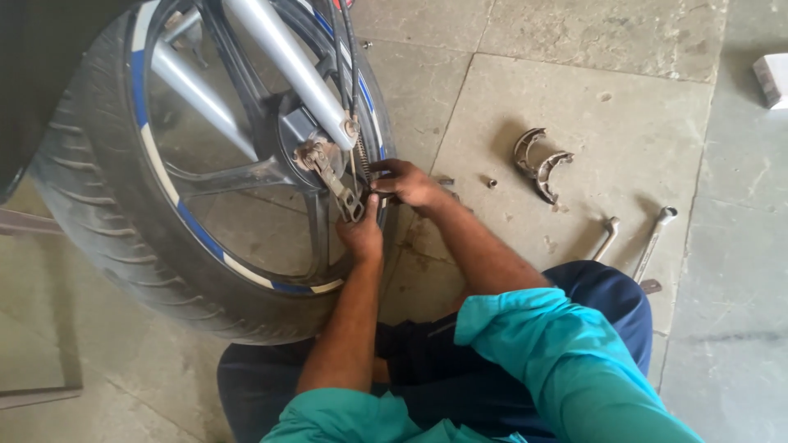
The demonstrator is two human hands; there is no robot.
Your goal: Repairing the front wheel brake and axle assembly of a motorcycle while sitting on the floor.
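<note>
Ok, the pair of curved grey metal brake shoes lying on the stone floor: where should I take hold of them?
Take the pair of curved grey metal brake shoes from above, grip pinched across one arc's raised rib near mid-curve. They lie flat on the stone floor with open space all round, well apart from the two long silver spanners, so a downward approach looks clear.

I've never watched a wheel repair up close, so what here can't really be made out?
- Head view: fingertips of the left hand and right hand, hidden behind the brake lever.
- Tyre: top cut off by the frame edge.
- Small part on the floor: too small to identify.
</note>
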